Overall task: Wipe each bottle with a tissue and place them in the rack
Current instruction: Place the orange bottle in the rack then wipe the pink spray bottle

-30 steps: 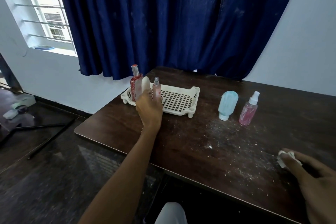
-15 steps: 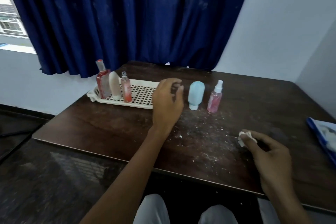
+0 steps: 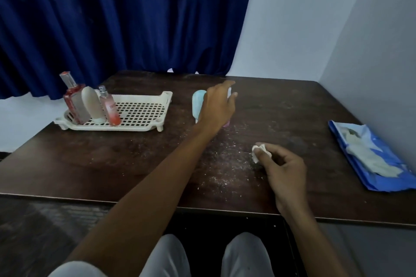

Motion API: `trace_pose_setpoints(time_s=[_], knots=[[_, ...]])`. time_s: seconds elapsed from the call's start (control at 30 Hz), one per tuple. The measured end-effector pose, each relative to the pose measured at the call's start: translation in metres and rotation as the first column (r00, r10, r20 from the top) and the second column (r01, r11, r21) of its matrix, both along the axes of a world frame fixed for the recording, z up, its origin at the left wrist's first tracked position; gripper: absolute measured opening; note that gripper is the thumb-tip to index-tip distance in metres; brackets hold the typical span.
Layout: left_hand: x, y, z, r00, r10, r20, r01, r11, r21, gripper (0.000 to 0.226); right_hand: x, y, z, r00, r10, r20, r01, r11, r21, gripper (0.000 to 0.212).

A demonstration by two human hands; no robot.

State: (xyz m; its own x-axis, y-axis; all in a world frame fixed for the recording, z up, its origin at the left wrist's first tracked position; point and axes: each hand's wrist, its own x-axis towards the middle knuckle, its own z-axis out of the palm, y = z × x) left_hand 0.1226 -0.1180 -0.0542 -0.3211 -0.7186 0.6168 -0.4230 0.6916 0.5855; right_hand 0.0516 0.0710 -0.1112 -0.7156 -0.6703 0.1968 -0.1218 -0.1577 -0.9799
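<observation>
We note the left hand (image 3: 218, 109) reaching across the dark table (image 3: 90, 164), its fingers stretched forward and slightly apart, gripping nothing that we can see. It covers most of a pink spray bottle (image 3: 226, 123), of which only the base and a little of the white cap show; we cannot tell whether the hand touches it. The blue bottle (image 3: 198, 102) stands upright just beside the hand, on its left. The right hand (image 3: 284, 170) rests near the table's front edge, thumb and forefinger pinched on a crumpled white tissue (image 3: 258, 152).

The white rack (image 3: 165, 101) sits at the far left of the table. At its left end stand a red bottle (image 3: 73, 102), a white bottle (image 3: 91, 105) and a small pink bottle (image 3: 109, 109), close together and leaning. White specks litter the table between the hands. A blue packet (image 3: 371, 177) lies at the right edge, and a blue curtain (image 3: 112, 18) hangs behind.
</observation>
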Motion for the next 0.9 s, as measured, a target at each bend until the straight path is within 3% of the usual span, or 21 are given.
trace_pose_setpoints(time_s=[0.17, 0.3, 0.43, 0.63, 0.77, 0.9], knots=[[-0.003, -0.003, -0.004, 0.996, 0.006, -0.084, -0.004, 1.0, 0.016, 0.019, 0.001, 0.001, 0.003, 1.0, 0.007, 0.017, -0.007, 1.0, -0.005, 0.009], [-0.003, -0.003, 0.001, 0.955, -0.214, -0.206, 0.249, 0.954, 0.166, 0.017, 0.001, 0.002, 0.005, 1.0, -0.006, 0.012, 0.006, 1.0, -0.001, 0.01], [0.003, 0.002, 0.005, 0.797, -0.424, -0.43, 0.592, 0.689, 0.418, 0.021, 0.0, 0.001, 0.005, 0.998, -0.046, 0.036, 0.047, 0.999, -0.014, 0.01], [0.01, 0.005, -0.013, 0.678, -0.485, -0.553, 0.732, 0.379, 0.566, 0.019, 0.002, 0.001, 0.008, 0.998, -0.061, 0.012, 0.061, 0.998, -0.022, 0.011], [0.01, 0.007, -0.022, 0.626, -0.49, -0.607, 0.774, 0.291, 0.563, 0.021, 0.005, 0.0, 0.01, 0.997, -0.032, -0.069, 0.03, 0.999, -0.039, 0.011], [0.01, 0.012, -0.026, 0.595, -0.486, -0.64, 0.798, 0.264, 0.541, 0.024, 0.008, -0.001, 0.011, 0.982, -0.032, -0.185, 0.023, 0.998, -0.052, 0.011]])
